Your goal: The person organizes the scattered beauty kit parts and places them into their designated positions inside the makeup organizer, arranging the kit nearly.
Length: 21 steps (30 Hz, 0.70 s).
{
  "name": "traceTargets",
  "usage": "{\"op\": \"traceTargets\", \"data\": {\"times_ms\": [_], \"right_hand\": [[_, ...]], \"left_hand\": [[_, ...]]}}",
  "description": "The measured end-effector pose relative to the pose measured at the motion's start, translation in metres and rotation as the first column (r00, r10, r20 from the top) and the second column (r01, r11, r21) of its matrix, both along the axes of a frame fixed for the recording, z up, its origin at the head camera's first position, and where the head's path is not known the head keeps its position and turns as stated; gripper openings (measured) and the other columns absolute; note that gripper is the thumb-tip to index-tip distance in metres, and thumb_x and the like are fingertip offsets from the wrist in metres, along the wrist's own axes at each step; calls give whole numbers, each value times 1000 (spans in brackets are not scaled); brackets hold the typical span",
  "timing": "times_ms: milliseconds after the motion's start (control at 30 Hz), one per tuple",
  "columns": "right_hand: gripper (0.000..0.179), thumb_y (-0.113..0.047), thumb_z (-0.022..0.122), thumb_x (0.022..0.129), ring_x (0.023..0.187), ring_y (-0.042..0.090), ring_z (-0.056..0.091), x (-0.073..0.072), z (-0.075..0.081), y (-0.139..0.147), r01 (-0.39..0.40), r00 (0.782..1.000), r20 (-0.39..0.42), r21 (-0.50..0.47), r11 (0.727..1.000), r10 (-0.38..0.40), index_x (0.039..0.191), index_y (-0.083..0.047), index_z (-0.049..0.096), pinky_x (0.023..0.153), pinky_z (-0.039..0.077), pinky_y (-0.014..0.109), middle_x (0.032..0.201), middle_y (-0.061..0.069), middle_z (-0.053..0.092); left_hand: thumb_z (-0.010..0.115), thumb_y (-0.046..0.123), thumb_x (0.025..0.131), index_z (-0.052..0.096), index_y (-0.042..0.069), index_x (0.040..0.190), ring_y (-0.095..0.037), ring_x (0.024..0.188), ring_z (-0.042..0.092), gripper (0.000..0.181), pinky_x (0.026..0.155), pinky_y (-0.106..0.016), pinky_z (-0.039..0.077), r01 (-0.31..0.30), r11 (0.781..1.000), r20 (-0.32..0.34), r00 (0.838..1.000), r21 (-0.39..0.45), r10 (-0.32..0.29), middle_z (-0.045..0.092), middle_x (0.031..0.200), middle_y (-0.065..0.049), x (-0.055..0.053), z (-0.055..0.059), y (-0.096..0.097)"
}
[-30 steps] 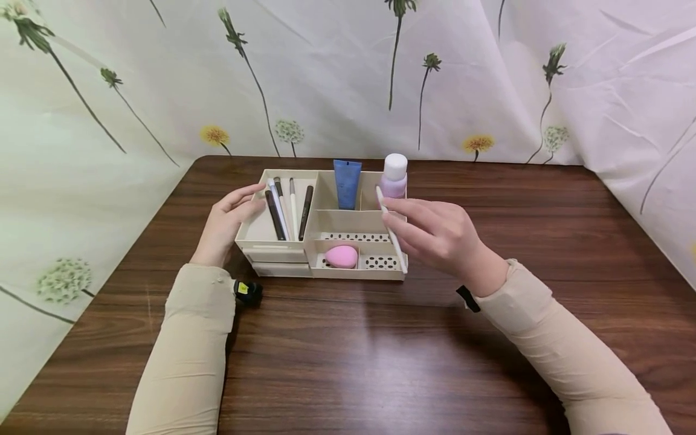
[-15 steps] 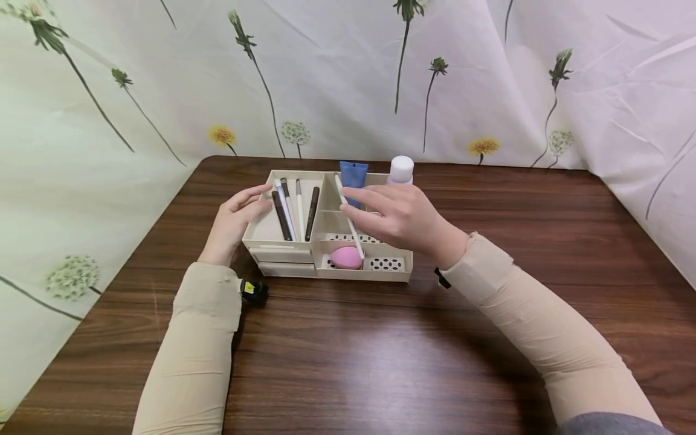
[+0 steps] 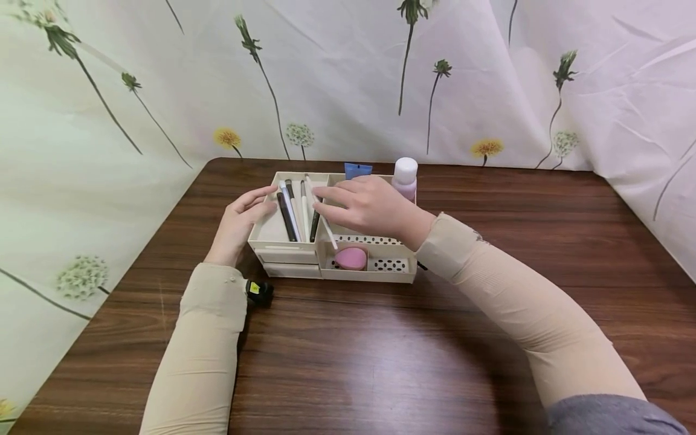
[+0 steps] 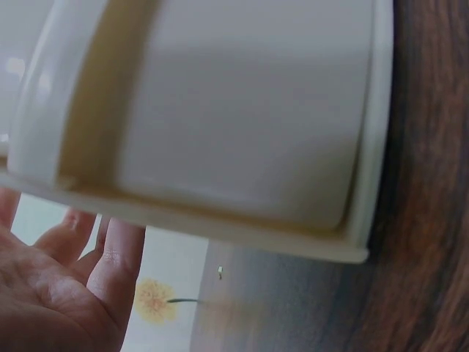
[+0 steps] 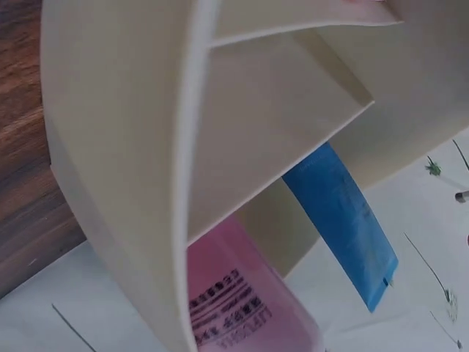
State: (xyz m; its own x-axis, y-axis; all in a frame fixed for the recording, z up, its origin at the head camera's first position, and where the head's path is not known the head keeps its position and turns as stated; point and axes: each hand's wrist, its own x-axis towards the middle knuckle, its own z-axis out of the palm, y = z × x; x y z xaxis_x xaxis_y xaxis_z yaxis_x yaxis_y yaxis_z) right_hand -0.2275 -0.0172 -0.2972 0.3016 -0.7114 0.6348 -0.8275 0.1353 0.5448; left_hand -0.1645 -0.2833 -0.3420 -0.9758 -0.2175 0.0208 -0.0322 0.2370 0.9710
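A cream desk organizer stands on the dark wood table. My left hand rests against its left side with fairly straight fingers; the left wrist view shows these fingers behind the organizer's edge. My right hand pinches a slim white stick, slanted over the divider beside the left compartment. That compartment holds a black pen, a second black pen partly covered, and several brushes. Behind my right hand, a blue tube and a pink bottle with a white cap stand in the back compartments.
A pink makeup sponge lies in the front compartment, next to a dotted-floor section. Small drawers sit under the left compartment. A flower-print cloth hangs behind the table.
My right hand has moved left across the organizer with the white stick, from the right edge to the left compartment. My left hand has stayed at the organizer's side.
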Motion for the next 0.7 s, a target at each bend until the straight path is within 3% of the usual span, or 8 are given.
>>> {"op": "traceTargets", "data": {"times_ms": [100, 200, 400, 700], "right_hand": [[18, -6, 65, 92, 85, 24, 70, -3, -2, -7, 20, 999, 24, 32, 999, -21, 110, -10, 67, 68, 57, 33, 114, 9, 72], [17, -5, 62, 93, 86, 25, 70, -6, -3, -16, 46, 998, 31, 55, 997, -48, 108, -11, 66, 67, 57, 34, 114, 9, 72], [21, 2, 55, 94, 87, 23, 70, -7, -1, -32, 79, 997, 16, 91, 993, -81, 107, -13, 63, 66, 57, 32, 111, 6, 72], [21, -2, 55, 93, 89, 24, 70, -12, -2, -46, 154, 987, 21, 179, 972, -160, 106, -15, 65, 66, 56, 33, 111, 6, 72]], "left_hand": [[66, 29, 94, 62, 22, 136, -7, 107, 57, 43, 87, -17, 48, 10, 999, -8, 1000, 40, -10, 61, 123, 5, 0, -1, 0], [67, 26, 94, 62, 20, 135, -5, 95, 61, 42, 77, -15, 52, 21, 996, -19, 1000, 85, -20, 63, 114, 9, 1, -1, 0], [67, 26, 94, 62, 20, 135, -4, 94, 60, 42, 78, -15, 51, 28, 995, -13, 1000, 94, -27, 63, 112, 12, 1, -1, -1], [67, 26, 94, 63, 21, 134, -5, 95, 61, 41, 78, -16, 52, 32, 994, -16, 999, 104, -30, 63, 114, 11, 0, -1, -1]]}}
